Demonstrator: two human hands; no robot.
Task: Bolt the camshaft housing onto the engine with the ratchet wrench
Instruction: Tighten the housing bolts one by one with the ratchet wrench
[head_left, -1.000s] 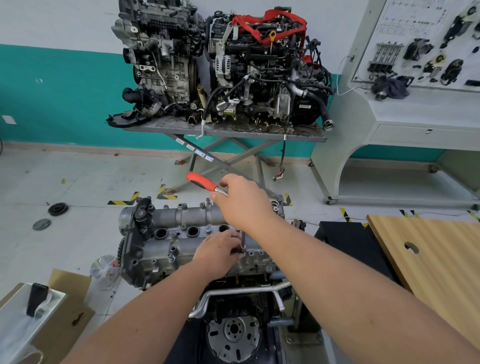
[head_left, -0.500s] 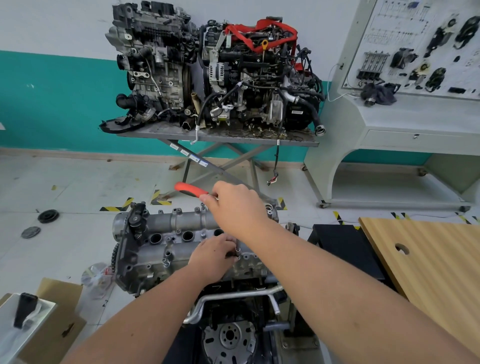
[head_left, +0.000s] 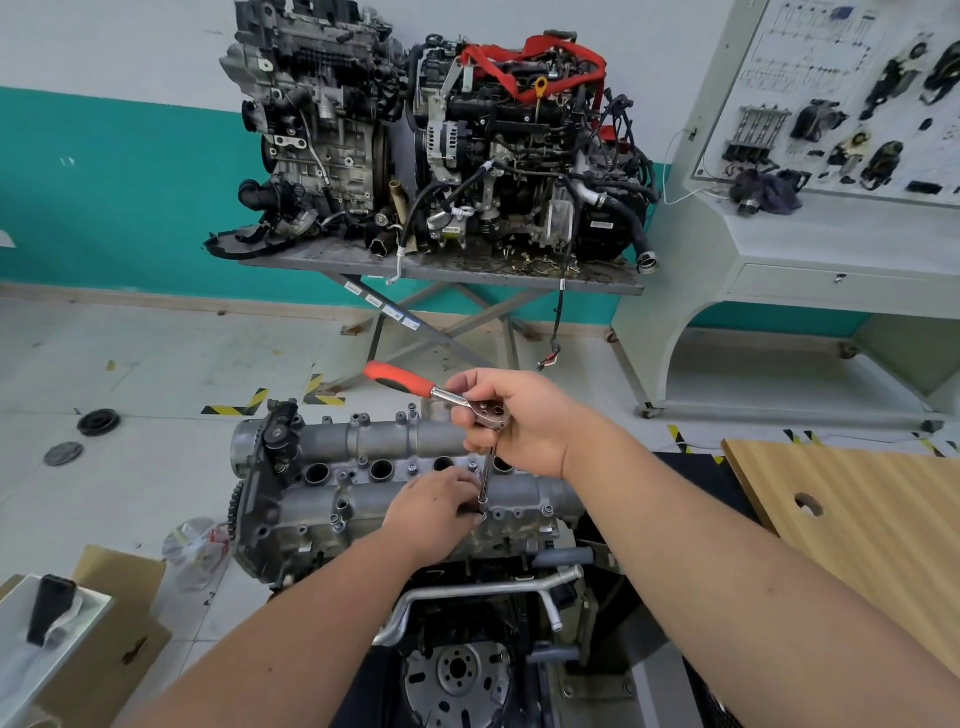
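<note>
camshaft housing (head_left: 363, 488): grey casting lying across the top of the engine (head_left: 457, 623), its long axis running left to right in front of the person, a row of round wells open along its middle. all places below are given from this housing.

left hand (head_left: 434, 512): over the housing's near edge, right of centre, fingers curled at the foot of the extension bar (head_left: 488, 475), apparently steadying the socket on a bolt; the bolt head itself is hidden by the fingers.

ratchet wrench (head_left: 447, 392): above the housing's far edge. its red handle points up and to the left, away from the person, lying nearly along the housing's length; the extension bar drops from the head, almost upright, to the near edge.

right hand (head_left: 519, 415): above the housing's right part, fingers wrapped around the ratchet head, not the handle.

judgement: the bolt sits directly under both hands, the left nearer it. a tightening stroke would sweep the handle across the housing, so the right hand probably has to shift out along the handle first.
</note>
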